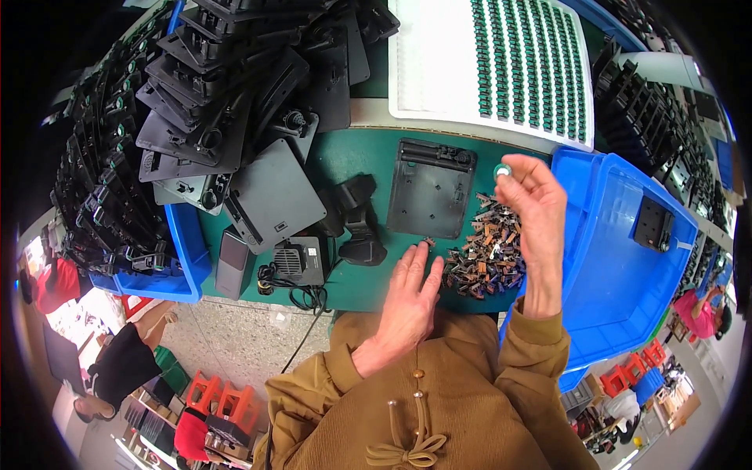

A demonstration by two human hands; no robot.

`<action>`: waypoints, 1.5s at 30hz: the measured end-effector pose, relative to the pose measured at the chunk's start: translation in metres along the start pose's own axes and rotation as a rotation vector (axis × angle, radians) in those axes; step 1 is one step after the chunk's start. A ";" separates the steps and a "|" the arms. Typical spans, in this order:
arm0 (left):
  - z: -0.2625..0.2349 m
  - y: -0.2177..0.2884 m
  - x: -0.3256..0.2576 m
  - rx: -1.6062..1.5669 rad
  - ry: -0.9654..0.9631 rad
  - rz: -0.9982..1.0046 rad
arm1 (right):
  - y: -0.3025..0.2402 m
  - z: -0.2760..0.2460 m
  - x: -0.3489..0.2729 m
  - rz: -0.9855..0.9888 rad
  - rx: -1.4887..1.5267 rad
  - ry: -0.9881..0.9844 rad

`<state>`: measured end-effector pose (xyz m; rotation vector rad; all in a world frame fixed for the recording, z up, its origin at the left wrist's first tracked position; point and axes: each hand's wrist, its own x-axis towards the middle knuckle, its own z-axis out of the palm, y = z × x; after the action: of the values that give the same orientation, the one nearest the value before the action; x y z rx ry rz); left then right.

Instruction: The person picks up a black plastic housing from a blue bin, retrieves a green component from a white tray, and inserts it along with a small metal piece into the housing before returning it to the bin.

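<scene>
My right hand is raised over the right side of the green work mat, pinching a small round part with a green rim and a pale centre. Below it lies a heap of small brown, black and metallic pieces. My left hand rests palm down, its fingers stretched toward a shallow black plastic housing. At its fingertips is a small brownish piece; whether they touch it, I cannot tell. The housing lies on the mat with its hollow side up.
Black housings are stacked at the left. A white tray with rows of green parts stands at the back. On the right is a blue bin holding one black housing. A corded black adapter sits at the mat's left front.
</scene>
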<state>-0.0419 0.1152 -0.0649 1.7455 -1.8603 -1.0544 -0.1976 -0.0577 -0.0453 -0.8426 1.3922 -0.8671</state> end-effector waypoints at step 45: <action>-0.006 -0.012 0.102 0.167 0.250 -0.067 | 0.050 0.042 0.013 -0.352 -0.605 0.241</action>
<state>-0.0454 0.0156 -0.0917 1.9453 -1.7861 -0.6817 -0.1552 -0.0474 -0.0951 -1.5176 1.7872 -0.8366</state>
